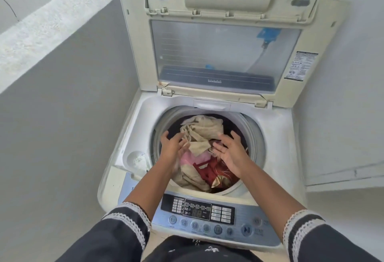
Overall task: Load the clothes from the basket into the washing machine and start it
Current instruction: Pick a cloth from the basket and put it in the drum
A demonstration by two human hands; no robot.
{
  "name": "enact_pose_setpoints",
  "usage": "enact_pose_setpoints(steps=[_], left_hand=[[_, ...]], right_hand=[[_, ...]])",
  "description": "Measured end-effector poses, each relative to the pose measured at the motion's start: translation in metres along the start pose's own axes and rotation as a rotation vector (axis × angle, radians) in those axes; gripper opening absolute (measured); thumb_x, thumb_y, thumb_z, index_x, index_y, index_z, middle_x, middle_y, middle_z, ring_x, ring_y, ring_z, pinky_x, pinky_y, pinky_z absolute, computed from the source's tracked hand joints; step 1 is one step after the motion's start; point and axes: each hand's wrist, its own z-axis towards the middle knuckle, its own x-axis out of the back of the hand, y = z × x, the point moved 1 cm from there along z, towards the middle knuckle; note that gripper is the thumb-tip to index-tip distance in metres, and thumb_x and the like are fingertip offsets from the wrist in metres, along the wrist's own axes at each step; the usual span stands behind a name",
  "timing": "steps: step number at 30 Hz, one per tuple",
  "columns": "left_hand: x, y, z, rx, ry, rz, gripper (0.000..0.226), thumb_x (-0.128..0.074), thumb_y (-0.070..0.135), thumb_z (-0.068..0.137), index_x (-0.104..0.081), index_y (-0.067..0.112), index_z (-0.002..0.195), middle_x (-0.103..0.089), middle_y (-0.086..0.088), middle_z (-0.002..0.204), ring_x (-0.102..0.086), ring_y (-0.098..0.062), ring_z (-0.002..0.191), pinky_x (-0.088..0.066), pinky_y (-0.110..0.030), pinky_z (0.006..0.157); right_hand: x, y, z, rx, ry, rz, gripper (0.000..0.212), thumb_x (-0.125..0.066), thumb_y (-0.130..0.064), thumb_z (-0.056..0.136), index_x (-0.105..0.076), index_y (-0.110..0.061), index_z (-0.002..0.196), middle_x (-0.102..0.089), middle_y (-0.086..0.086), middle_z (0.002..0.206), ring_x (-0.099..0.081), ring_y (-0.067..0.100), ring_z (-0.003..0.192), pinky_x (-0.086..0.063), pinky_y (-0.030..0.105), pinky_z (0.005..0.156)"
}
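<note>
While the washing machine (pixel 209 137) is standing with its lid (pixel 226 49) raised at frame center, both hands are hovering released, the left hand (pixel 173 147) and right hand (pixel 231 152) seemingly just above the clothes (pixel 199 135) lying in the drum.

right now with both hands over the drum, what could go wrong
The beige cloth is heaped high near the round drum rim, so it may snag or wash unevenly unless pressed down. The hinged cream lid stands open above the left hand and right hand; it could drop on them.
</note>
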Motion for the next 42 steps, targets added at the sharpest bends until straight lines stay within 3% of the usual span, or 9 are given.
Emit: enact_pose_setpoints(steps=[3,10,13,20,23,28,33,42], left_hand=[[0.005,0.004,0.001,0.003,0.031,0.011,0.068,-0.060,0.009,0.097,-0.018,0.014,0.152,-0.046,-0.021,0.134,-0.053,-0.033,0.124,-0.049,-0.046,0.103],[0.010,0.003,-0.016,0.078,0.030,0.178,0.042,-0.054,0.010,0.099,-0.045,0.000,0.139,-0.054,-0.019,0.134,-0.058,-0.031,0.119,-0.054,-0.035,0.087],[0.012,0.003,-0.031,0.089,-0.018,0.182,0.041,-0.054,0.009,0.099,-0.047,-0.001,0.138,-0.053,-0.020,0.133,-0.058,-0.032,0.118,-0.054,-0.035,0.084],[0.017,0.000,-0.091,0.088,-0.226,0.153,0.023,-0.055,0.008,0.098,-0.052,0.001,0.120,-0.058,-0.020,0.121,-0.064,-0.027,0.099,-0.056,-0.033,0.075],[0.029,-0.005,-0.119,0.125,-0.339,0.194,0.016,-0.054,0.009,0.098,-0.055,0.001,0.112,-0.060,-0.020,0.116,-0.065,-0.028,0.097,-0.057,-0.033,0.071],[0.056,-0.027,-0.168,0.154,-0.473,0.269,0.028,-0.050,0.010,0.100,-0.051,-0.004,0.124,-0.062,-0.021,0.114,-0.067,-0.029,0.094,-0.062,-0.029,0.064],[0.089,-0.074,-0.216,0.227,-0.575,0.403,0.023,-0.051,0.012,0.100,-0.051,0.002,0.121,-0.057,-0.023,0.120,-0.065,-0.030,0.095,-0.062,-0.030,0.064],[0.120,-0.204,-0.301,0.405,-0.801,0.859,0.025,-0.052,0.012,0.098,-0.051,0.001,0.120,-0.058,-0.018,0.106,-0.064,-0.028,0.089,-0.061,-0.036,0.072]], right_hand=[[0.004,-0.003,-0.002,0.003,0.001,-0.034,0.081,-0.064,-0.017,0.095,-0.012,-0.029,0.156,-0.037,0.016,0.151,-0.050,0.036,0.130,-0.040,0.048,0.111],[0.015,-0.007,-0.025,0.035,0.002,-0.078,0.058,-0.063,-0.017,0.095,-0.033,-0.021,0.145,-0.056,0.010,0.126,-0.061,0.034,0.116,-0.042,0.050,0.110],[0.017,-0.005,-0.047,0.055,0.007,-0.131,0.046,-0.062,-0.017,0.096,-0.043,-0.014,0.138,-0.059,0.017,0.127,-0.063,0.034,0.114,-0.049,0.046,0.104],[0.024,0.019,-0.128,0.224,0.150,-0.118,0.030,-0.060,-0.009,0.096,-0.055,-0.011,0.125,-0.067,0.015,0.114,-0.066,0.029,0.104,-0.056,0.034,0.086],[0.032,0.039,-0.169,0.297,0.231,-0.046,0.026,-0.062,-0.009,0.095,-0.057,-0.012,0.120,-0.067,0.014,0.113,-0.066,0.029,0.104,-0.055,0.036,0.090],[0.051,0.091,-0.243,0.411,0.336,0.091,0.025,-0.060,-0.008,0.095,-0.056,-0.011,0.120,-0.067,0.011,0.104,-0.067,0.027,0.096,-0.053,0.038,0.094],[0.076,0.178,-0.315,0.436,0.495,0.250,0.022,-0.059,-0.009,0.096,-0.056,-0.012,0.118,-0.064,0.010,0.102,-0.065,0.025,0.094,-0.052,0.039,0.093],[0.139,0.353,-0.460,0.397,0.844,0.539,0.022,-0.061,-0.009,0.094,-0.059,-0.014,0.116,-0.066,0.010,0.103,-0.063,0.025,0.093,-0.052,0.037,0.087]])
